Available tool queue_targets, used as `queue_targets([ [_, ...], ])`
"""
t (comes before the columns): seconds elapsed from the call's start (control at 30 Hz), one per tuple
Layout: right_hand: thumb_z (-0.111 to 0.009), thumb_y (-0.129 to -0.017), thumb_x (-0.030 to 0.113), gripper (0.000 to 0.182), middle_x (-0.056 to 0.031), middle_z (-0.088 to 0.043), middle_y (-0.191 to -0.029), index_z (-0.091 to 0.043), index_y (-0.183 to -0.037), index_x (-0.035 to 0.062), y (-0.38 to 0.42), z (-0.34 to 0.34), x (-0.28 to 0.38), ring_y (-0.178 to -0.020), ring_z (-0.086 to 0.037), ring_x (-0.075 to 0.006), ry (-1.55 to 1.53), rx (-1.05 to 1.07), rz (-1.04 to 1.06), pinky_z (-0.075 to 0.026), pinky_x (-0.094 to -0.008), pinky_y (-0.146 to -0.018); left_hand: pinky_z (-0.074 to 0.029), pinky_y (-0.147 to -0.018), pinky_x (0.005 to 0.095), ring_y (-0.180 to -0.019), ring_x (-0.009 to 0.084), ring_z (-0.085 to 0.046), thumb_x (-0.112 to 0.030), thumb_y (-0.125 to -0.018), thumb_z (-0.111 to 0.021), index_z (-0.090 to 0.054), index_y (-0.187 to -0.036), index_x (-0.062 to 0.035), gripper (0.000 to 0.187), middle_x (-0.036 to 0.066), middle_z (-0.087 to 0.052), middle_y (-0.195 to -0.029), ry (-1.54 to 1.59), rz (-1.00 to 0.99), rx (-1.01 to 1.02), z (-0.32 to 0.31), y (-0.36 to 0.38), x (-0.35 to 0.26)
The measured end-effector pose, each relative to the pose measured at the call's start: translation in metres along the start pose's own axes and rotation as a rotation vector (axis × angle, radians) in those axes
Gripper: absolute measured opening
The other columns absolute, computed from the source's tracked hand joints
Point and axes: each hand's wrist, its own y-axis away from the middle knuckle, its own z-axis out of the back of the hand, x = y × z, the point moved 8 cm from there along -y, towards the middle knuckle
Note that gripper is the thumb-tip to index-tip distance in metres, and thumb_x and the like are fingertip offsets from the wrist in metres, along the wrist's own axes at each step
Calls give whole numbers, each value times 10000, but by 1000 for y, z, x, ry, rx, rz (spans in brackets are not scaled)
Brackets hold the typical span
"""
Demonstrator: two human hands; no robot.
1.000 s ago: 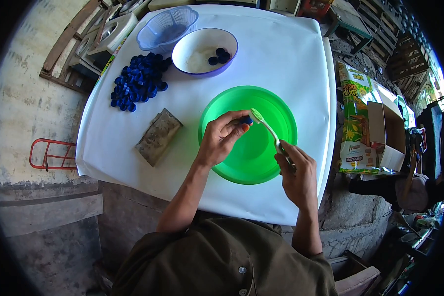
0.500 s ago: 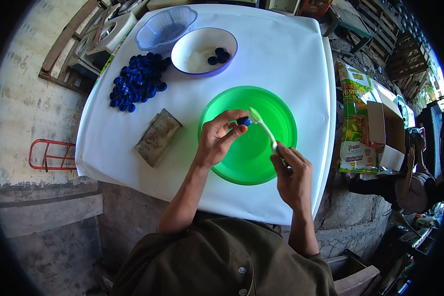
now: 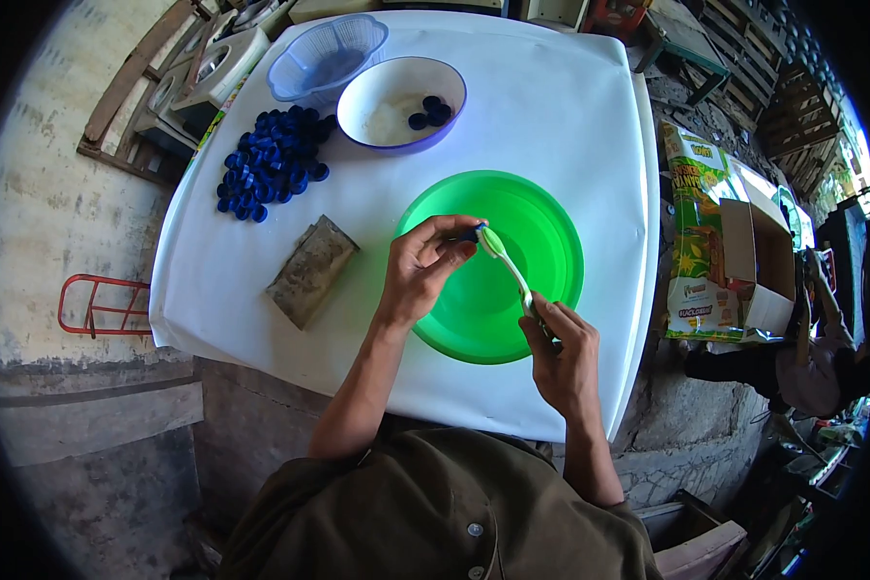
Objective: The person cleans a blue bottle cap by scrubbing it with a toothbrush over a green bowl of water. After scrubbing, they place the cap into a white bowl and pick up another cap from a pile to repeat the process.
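Over the left part of a green basin (image 3: pixel 493 343), my left hand (image 3: pixel 420 266) pinches a small dark blue cap (image 3: pixel 470 234) between thumb and fingers. My right hand (image 3: pixel 563 348) grips the handle of a green and white toothbrush (image 3: pixel 507 263). The brush head touches or nearly touches the cap. A pile of blue caps (image 3: pixel 271 159) lies on the white table at the upper left. Beside it, a white bowl with a purple rim (image 3: pixel 377 97) holds several caps.
A translucent blue basket (image 3: pixel 324 58) stands behind the bowl. A grey, worn block (image 3: pixel 313 271) lies left of the basin. Beyond the table's right edge are an open cardboard box (image 3: pixel 754 256) and another person (image 3: pixel 812 367). A red metal frame (image 3: pixel 101 306) is at the left.
My right hand and the toothbrush have moved left, bringing the brush head against or close to the cap. The cap is now partly covered by the brush and fingers.
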Motion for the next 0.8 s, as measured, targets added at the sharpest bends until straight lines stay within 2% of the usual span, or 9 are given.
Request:
queue_targets([
  [0.17, -672, -893, 8, 257, -165, -646, -784, -674, -1146, -38, -3, 1, -3, -601, -614, -266, 19, 8, -64, -470, -347, -559, -519, -957, 312, -1101, 178, -635, -19, -930, -647, -598, -1203, 41, 284, 171, -659, -1218, 1, 56, 118, -13, 5, 5],
  [0.3, -674, -890, 5, 254, -165, -646, -787, -677, -1139, -45, -4, 1, 1, -598, -610, -258, 1, 29, -61, -467, -342, -557, -508, -973, 330, -1096, 193, -634, 4, -928, -631, -567, -1207, 27, 287, 177, -648, -1224, 1, -23, 49, -1, 0, 1],
  [0.4, -676, -884, -26, 268, -138, -670, -827, -676, -1149, -61, 4, 2, -8, -679, -635, -169, -12, 45, -111, -484, -290, -600, -529, -941, 302, -1095, 158, -608, 35, -900, -645, -551, -1205, 18, 319, 118, -643, -1151, 65, 11, 42, -1, 0, 0],
  [0.5, -680, -884, 3, 260, -168, -655, -798, -677, -1139, -49, -2, 4, -4, -619, -629, -252, -12, 24, -88, -475, -340, -567, -529, -943, 303, -1100, 167, -614, 28, -899, -648, -513, -1220, -8, 350, 130, -635, -1190, 97, 58, 146, -12, 4, 5],
  [0.63, -679, -881, -7, 256, -167, -663, -805, -680, -1133, -52, -2, 2, -7, -628, -635, -252, -22, 60, -128, -483, -332, -582, -508, -939, 303, -1111, 174, -622, 27, -904, -644, -445, -1238, -32, 393, 212, -612, -1278, 147, 40, 137, -10, 3, -2],
  [0.73, -680, -880, -11, 256, -171, -667, -812, -680, -1132, -54, 3, 5, -8, -636, -637, -244, -64, 77, -121, -487, -327, -592, -511, -932, 302, -1118, 180, -620, 38, -902, -636, -435, -1245, -37, 405, 224, -598, -1290, 201, 49, 163, -3, 3, 5],
  [0.8, -681, -879, -12, 261, -174, -671, -822, -679, -1136, -54, 6, 6, -12, -647, -643, -239, -84, 82, -153, -493, -323, -602, -530, -918, 295, -1098, 176, -628, 35, -889, -663, -441, -1218, -39, 403, 180, -615, -1253, 186, 90, 147, -4, 4, 7],
])
